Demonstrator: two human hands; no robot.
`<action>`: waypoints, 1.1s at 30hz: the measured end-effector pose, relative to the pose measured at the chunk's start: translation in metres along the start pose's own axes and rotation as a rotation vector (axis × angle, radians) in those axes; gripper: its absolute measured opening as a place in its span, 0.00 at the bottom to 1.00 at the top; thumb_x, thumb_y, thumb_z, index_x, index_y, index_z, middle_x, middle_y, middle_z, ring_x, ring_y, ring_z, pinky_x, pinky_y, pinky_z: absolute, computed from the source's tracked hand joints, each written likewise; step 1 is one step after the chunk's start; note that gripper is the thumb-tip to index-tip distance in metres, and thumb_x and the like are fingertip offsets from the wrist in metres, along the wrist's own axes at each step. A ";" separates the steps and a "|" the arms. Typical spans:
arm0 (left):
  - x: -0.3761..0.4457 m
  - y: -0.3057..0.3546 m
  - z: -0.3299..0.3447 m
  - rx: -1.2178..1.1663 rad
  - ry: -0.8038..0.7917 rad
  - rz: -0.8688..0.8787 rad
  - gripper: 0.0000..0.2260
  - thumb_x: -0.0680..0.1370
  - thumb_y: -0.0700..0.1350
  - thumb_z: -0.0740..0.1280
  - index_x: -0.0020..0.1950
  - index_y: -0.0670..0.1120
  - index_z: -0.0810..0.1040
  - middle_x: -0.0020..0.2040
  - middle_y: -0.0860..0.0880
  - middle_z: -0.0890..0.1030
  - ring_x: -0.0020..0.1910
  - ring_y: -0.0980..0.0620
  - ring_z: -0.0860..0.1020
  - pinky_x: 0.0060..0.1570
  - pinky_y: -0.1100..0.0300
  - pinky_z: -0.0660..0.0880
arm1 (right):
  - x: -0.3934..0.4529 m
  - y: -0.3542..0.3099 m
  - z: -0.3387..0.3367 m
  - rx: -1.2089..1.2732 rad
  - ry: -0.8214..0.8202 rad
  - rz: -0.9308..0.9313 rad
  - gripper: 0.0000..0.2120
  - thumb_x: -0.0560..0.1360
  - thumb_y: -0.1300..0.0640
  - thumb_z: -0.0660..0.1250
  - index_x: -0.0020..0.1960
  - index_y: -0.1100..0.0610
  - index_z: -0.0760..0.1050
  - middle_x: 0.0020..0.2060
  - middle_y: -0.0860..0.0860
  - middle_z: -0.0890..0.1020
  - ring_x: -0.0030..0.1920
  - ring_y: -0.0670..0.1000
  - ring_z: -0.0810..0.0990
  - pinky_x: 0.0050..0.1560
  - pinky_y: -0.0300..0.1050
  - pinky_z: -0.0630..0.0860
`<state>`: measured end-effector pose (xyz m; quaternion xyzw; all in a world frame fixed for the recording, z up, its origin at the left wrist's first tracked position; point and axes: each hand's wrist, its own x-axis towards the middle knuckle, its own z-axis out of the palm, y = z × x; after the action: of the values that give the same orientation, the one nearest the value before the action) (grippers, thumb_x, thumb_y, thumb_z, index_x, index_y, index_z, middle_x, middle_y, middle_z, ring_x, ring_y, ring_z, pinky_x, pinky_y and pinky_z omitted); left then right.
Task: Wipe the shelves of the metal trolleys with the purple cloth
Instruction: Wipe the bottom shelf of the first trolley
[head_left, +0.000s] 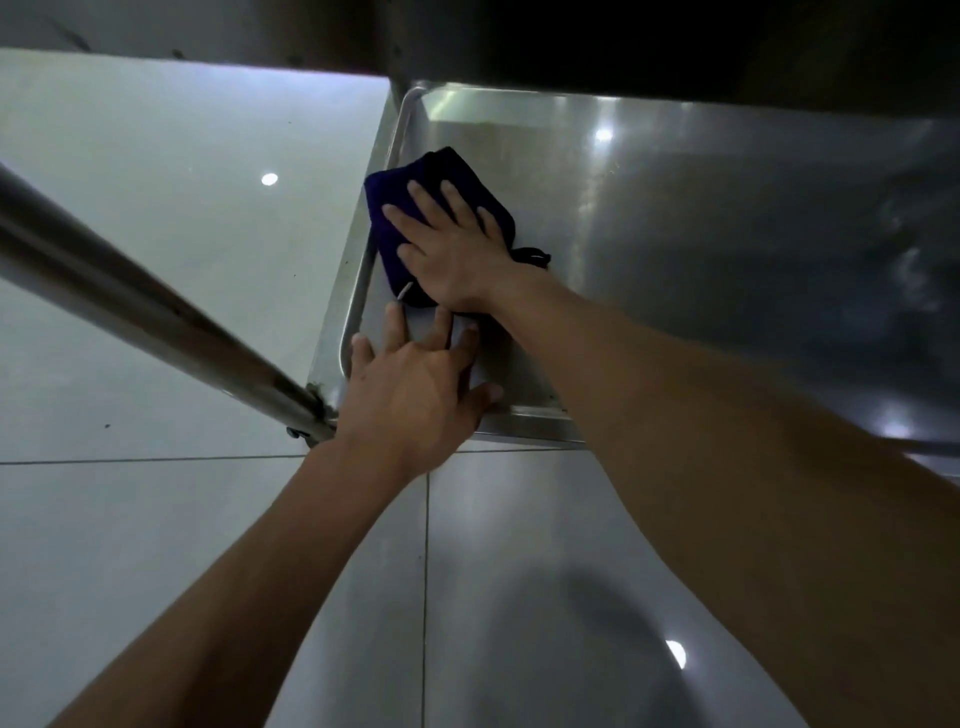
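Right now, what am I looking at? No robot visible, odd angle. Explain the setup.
There is no robot: a person wears a wide-angle camera on the head, looking down at their own bare arms. The right hand presses flat on a folded purple cloth lying on a metal trolley shelf, near its left raised rim. The left hand rests with spread fingers on the shelf's near corner and holds nothing. A trolley post slants across the left. Below is a glossy tiled floor.

Under my right hand (457, 254) the cloth (395, 208) is deep purple, nearly black. The shelf (701, 234) beneath is silver-grey steel; the floor tiles (156, 208) beyond are pale grey-white.
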<state>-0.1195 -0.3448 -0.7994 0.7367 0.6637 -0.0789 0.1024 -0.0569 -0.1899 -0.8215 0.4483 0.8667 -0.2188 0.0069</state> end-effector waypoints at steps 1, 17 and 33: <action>0.000 0.001 0.001 -0.007 0.002 -0.008 0.32 0.79 0.66 0.51 0.80 0.55 0.53 0.81 0.51 0.56 0.76 0.33 0.56 0.65 0.33 0.65 | -0.002 0.003 0.001 0.014 0.015 0.001 0.26 0.85 0.46 0.46 0.81 0.41 0.45 0.81 0.46 0.40 0.80 0.53 0.36 0.77 0.60 0.36; 0.001 0.048 -0.005 -0.005 0.040 -0.190 0.26 0.76 0.64 0.58 0.68 0.50 0.69 0.74 0.46 0.64 0.75 0.36 0.59 0.66 0.32 0.65 | -0.104 0.162 -0.032 0.028 0.139 0.314 0.25 0.84 0.45 0.44 0.81 0.39 0.46 0.81 0.43 0.41 0.80 0.50 0.37 0.78 0.54 0.37; 0.033 0.227 -0.011 0.172 -0.036 0.155 0.24 0.82 0.60 0.53 0.66 0.45 0.74 0.71 0.43 0.66 0.68 0.38 0.67 0.59 0.45 0.75 | -0.340 0.272 -0.034 -0.056 0.120 0.260 0.26 0.86 0.46 0.45 0.82 0.43 0.42 0.81 0.47 0.41 0.81 0.53 0.39 0.78 0.56 0.41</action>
<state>0.1099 -0.3325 -0.7864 0.7905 0.5935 -0.1405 0.0564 0.3649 -0.3034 -0.8214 0.5685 0.8060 -0.1649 -0.0042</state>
